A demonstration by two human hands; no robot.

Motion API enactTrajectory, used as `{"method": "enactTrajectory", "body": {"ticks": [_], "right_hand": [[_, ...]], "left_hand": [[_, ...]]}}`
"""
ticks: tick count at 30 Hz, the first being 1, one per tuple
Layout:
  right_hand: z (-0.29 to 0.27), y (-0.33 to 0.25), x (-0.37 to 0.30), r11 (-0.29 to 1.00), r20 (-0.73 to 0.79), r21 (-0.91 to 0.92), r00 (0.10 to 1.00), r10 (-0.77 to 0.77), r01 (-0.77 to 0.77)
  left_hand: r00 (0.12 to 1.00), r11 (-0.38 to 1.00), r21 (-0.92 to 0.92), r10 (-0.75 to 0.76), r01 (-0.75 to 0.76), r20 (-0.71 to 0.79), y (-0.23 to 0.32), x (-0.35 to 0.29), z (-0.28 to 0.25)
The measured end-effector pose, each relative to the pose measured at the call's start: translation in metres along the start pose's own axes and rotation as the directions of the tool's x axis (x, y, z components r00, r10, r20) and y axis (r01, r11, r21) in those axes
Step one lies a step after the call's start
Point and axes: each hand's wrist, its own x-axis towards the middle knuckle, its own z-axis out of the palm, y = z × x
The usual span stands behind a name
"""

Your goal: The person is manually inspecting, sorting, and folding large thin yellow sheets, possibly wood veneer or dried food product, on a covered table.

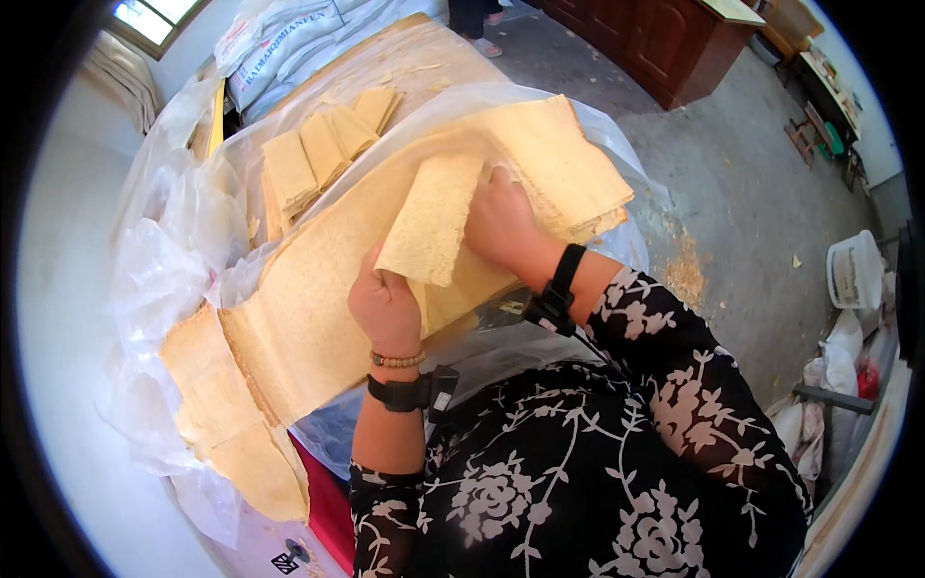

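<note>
To the right of the right hand (503, 222), the long yellow sheets (303, 289) are ending in a stacked, ragged edge, and gray floor (732, 193) is stretching past it, with pale crumbs (686, 275) lying there. Left of the left hand (385, 303), the sheets are running on toward a torn, drooping end, with clear plastic film (173, 226) bunching alongside. On the near side, the patterned black clothing (578, 453) is sitting close below both hands, so room is opening mainly beyond them and to either side.

One folded yellow piece (434, 217) is standing raised between the hands; at least three folded bundles (289, 166) are lying beyond the left hand, overlapping. Two black wristbands (397, 392) are circling the wrists, one each, and one beaded bracelet (397, 360) is sitting above the left one.

The left hand is pinching the folded piece's near left corner. The right hand is curling against its right edge; whether those fingers are gripping it, I cannot tell.
</note>
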Motion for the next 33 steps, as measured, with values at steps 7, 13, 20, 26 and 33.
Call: {"method": "enactTrajectory", "body": {"ticks": [7,13,20,26,33], "right_hand": [[0.036,-0.002,0.024,0.998,-0.303,0.057,0.952,0.032,-0.015],[0.031,-0.004,0.027,0.989,-0.242,0.138,0.967,0.082,-0.050],[0.020,-0.002,-0.032,0.687,-0.217,0.645,0.942,-0.254,0.334],[0.016,-0.006,-0.064,0.014,0.415,0.909,0.903,-0.107,-0.416],[0.002,-0.032,-0.026,0.494,-0.187,0.863,0.975,0.121,0.104]], "left_hand": [[0.988,0.954,0.259,0.155,-0.149,-0.001,0.006,0.007,-0.017],[0.937,0.940,-0.185,-0.314,0.286,-0.152,0.026,0.024,-0.061],[0.830,0.812,0.171,0.540,-0.558,0.142,0.052,-0.003,-0.036],[0.525,0.641,-0.106,0.703,-0.760,0.480,0.027,-0.086,-0.020],[0.844,0.806,0.424,0.163,-0.412,0.511,0.008,-0.075,0.021]]}}
